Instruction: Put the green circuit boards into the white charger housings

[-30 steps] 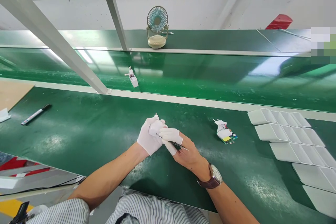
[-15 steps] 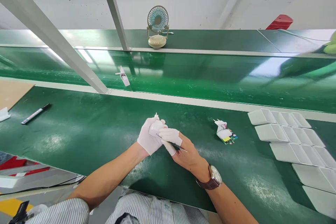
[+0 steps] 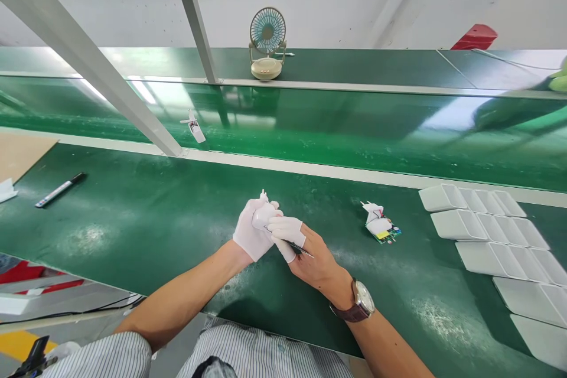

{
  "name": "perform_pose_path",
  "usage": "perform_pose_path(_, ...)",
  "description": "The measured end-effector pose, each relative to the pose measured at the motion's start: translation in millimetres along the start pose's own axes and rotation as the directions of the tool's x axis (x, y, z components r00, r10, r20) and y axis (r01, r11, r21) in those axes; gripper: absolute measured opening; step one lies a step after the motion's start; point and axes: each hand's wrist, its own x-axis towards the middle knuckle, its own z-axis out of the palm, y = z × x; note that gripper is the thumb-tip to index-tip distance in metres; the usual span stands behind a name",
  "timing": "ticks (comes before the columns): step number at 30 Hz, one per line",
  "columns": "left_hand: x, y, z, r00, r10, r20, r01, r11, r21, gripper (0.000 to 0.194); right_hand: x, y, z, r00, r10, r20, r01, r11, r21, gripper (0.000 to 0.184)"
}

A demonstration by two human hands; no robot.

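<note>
My left hand (image 3: 246,235), in a white glove, is closed around a white rounded plastic housing (image 3: 263,216) with a small narrow tip sticking out at its far end. My right hand (image 3: 313,251), with white covers on some fingers and a watch at the wrist, pinches slim dark metal tweezers (image 3: 299,247). Their tip lies against or very close to the near right side of the housing. Fingers of both hands hide part of it. To the right on the green bench lies a green circuit board (image 3: 386,233) with a white piece (image 3: 376,217) beside it.
White open bins (image 3: 447,198) stand in rows at the right. A marker pen (image 3: 59,190) lies at the left of the green bench (image 3: 146,218). Beyond a pale rail, a white part (image 3: 195,130) rides on a green belt (image 3: 319,130). A small fan (image 3: 267,32) stands on the back shelf.
On the green belt the white part has shifted to the left. Both hands, the housing and the tweezers keep nearly the same position.
</note>
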Motion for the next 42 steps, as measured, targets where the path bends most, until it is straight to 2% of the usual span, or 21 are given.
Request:
perform_pose_path(7, -4, -5, 4.2, 0.998, -0.001, -0.066, 0.0, 1.0, -0.011, 0.018, -9, 2, 5, 1.0, 0.019, -0.015, -0.019, 1.0, -0.011, 0.048)
perform_pose_path(14, -6, -9, 7.3, 0.989, 0.06, -0.138, -0.063, 0.998, -0.016, 0.019, -19, 6, 11, 1.0, -0.004, -0.012, 0.004, 1.0, 0.006, 0.057)
perform_pose_path(20, -8, -10, 9.8, 0.985, 0.084, -0.151, -0.085, 0.996, -0.002, 0.02, -19, 5, 13, 0.999, 0.025, -0.027, -0.025, 1.0, 0.013, 0.051)
perform_pose_path(30, 0, -4, 3.8, 0.991, 0.076, -0.106, -0.08, 0.996, -0.034, 0.016, -10, 11, 13, 0.998, 0.024, -0.057, -0.022, 0.999, 0.034, 0.044)
perform_pose_path(35, 0, 6, 7.2, 0.993, 0.07, -0.099, -0.076, 0.995, -0.058, 0.012, -1, 12, 11, 0.992, 0.113, -0.057, -0.104, 0.985, 0.136, 0.034)
perform_pose_path(39, -6, 7, 10.9, 0.999, -0.007, -0.032, 0.004, 0.998, -0.063, 0.025, -4, 9, 11, 0.962, 0.212, -0.174, -0.168, 0.957, 0.237, 0.025)
perform_pose_path(42, -9, 5, 11.7, 0.999, -0.041, -0.005, 0.04, 0.996, -0.086, 0.031, -6, 6, 11, 0.952, 0.229, -0.201, -0.179, 0.954, 0.24, 0.024)
